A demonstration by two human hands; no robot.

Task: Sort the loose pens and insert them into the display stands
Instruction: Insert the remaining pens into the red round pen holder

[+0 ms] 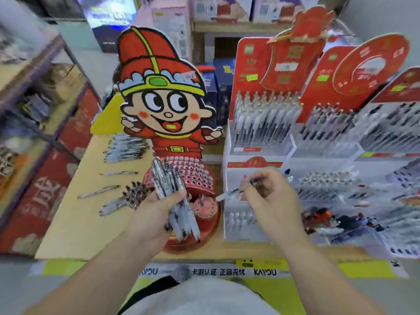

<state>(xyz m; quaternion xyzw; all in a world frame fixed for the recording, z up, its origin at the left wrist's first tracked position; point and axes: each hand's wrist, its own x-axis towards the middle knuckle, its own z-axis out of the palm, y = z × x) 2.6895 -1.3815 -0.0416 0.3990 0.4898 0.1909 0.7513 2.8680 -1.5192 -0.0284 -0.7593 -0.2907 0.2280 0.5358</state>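
My left hand (151, 218) grips a bundle of grey pens (169, 192), held over the red round display stand (195, 178) with its many empty holes and cartoon figure backboard. My right hand (271, 196) pinches a single pen (236, 191), lying roughly level with its pale end pointing left, between the red stand and the white tiered stand (254, 164). Loose pens lie on the tan table: a pile (123, 146) at the back left, a dark-tipped bunch (134, 195) near my left hand, and single pens (98, 192) beside it.
Red-backed white stands (322, 133) filled with pens cover the right side of the table. Shelves with red boxes (45, 194) run along the left. Blue and pink boxes (172, 21) stand behind. The table's front edge (204, 261) carries a yellow printed strip.
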